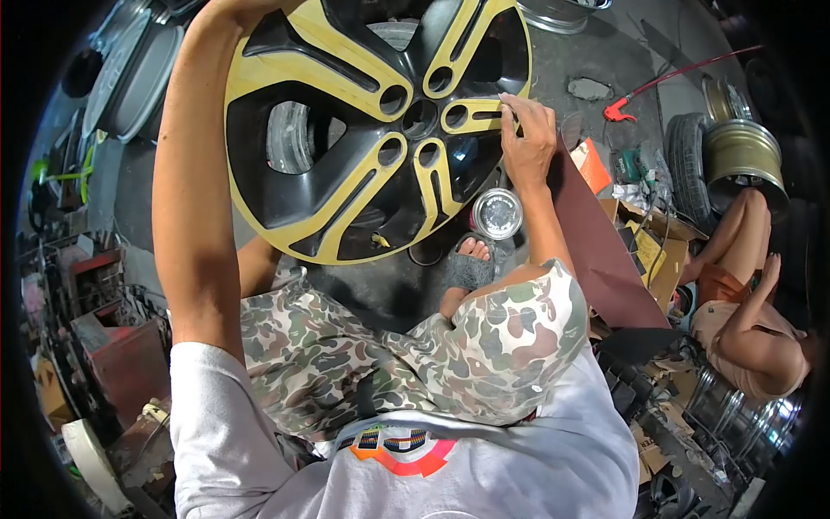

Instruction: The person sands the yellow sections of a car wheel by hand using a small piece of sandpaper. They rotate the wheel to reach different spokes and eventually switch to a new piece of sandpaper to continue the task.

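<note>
count as observed. black-and-yellow wheel (367, 128): one, with five bolt holes (393, 99) around one centre bore (421, 118). wearer's hands: two, being one left hand (252, 6), cut by the frame edge, and one right hand (529, 143). round tin (497, 213): one. brown sheet (605, 246): one. orange piece (590, 166): one. red air gun (617, 111): one. co-worker (745, 342): one. gold-toned rims (742, 156) at right: at least two. stacked silver rims (750, 415) at lower right: several, exact number not determinable.
</note>
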Action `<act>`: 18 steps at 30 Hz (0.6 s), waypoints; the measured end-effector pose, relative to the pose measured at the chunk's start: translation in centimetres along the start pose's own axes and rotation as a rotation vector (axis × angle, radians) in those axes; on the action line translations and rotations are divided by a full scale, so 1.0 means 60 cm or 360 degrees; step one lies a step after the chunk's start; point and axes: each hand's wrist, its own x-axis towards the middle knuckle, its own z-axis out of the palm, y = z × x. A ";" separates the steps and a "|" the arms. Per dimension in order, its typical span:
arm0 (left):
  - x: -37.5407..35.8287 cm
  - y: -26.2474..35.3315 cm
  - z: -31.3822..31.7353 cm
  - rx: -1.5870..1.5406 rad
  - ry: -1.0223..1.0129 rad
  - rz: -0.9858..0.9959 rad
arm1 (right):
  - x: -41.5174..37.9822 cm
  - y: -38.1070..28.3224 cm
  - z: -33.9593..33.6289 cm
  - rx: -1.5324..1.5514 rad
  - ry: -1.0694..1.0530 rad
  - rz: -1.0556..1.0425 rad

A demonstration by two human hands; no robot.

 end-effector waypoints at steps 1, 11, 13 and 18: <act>0.002 -0.003 0.001 -0.0012 -0.0001 0.0006 | -0.001 -0.003 -0.004 -0.0011 -0.0005 -0.0005; -0.001 0.003 0.003 0.0013 0.0023 -0.0023 | 0.001 -0.012 0.002 0.0152 0.0015 0.0033; -0.001 0.006 0.006 0.0077 0.0028 -0.0010 | 0.007 -0.046 0.004 0.0293 0.0022 -0.0094; -0.007 0.013 0.003 0.0006 0.0040 -0.0116 | 0.005 -0.009 0.004 0.0087 0.0042 0.0053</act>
